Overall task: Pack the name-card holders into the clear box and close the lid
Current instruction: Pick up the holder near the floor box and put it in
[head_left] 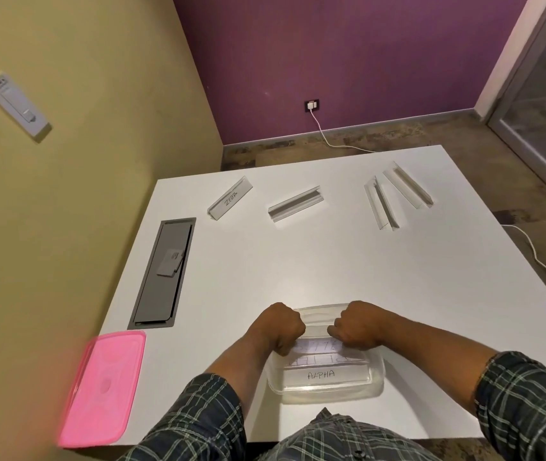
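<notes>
The clear box (326, 392) sits at the table's near edge with name-card holders stacked inside; the front one (321, 374) reads ALPHA. My left hand (280, 326) and my right hand (356, 324) are both over the box's far half, fingers curled around a clear name-card holder (316, 329) held between them. The pink lid (103, 389) lies flat at the near left corner. Several more holders lie at the far side: one labelled ZEBRA (230, 202), one in the middle (295, 203), and two at the far right (383, 203) (408, 189).
The white table (331, 261) has a grey cable hatch (163, 272) set into its left side. A yellow wall runs close along the left. A white cable (541, 261) trails on the floor to the right.
</notes>
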Demonstrator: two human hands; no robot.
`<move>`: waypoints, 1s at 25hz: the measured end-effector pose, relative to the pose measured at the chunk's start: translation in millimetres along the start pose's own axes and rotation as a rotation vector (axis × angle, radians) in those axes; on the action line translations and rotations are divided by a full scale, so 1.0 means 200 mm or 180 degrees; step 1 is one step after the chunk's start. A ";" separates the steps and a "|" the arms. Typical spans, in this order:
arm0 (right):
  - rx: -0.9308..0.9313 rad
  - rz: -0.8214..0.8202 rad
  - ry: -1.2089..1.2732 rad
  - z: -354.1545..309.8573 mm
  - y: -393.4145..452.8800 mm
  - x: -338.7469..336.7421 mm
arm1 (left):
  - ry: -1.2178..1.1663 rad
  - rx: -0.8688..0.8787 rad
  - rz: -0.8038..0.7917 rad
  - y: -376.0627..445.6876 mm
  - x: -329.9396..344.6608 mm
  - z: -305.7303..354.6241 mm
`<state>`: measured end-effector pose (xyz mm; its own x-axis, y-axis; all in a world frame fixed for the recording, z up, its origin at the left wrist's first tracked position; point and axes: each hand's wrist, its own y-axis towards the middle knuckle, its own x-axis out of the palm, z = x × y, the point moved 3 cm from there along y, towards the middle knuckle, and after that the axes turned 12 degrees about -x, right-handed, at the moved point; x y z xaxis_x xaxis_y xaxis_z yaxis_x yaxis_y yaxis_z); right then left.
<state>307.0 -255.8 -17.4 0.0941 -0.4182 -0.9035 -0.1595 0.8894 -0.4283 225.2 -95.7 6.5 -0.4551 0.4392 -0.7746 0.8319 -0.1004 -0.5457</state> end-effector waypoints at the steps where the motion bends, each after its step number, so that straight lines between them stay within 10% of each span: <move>1: -0.0059 0.0213 -0.0004 0.01 -0.01 -0.02 | -0.0142 -0.0022 0.0111 0.00 -0.01 -0.01; 8: 0.0352 0.1569 -0.0406 0.26 0.00 -0.27 | -0.1047 -0.0804 0.0948 0.01 -0.12 -0.29; 15: 0.1862 0.1664 0.0561 0.75 0.11 -0.62 | -0.1731 -0.1781 0.1196 0.04 -0.18 -0.73; 25: 0.2160 0.1385 0.1200 1.35 0.64 -0.87 | -0.3722 -0.2935 0.1041 0.19 0.10 -1.38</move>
<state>535.6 -19.2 90.3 -0.1880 0.0559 -0.9806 0.5222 0.8512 -0.0516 334.7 155.5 58.7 0.1625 -0.4660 -0.8698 0.6430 0.7186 -0.2649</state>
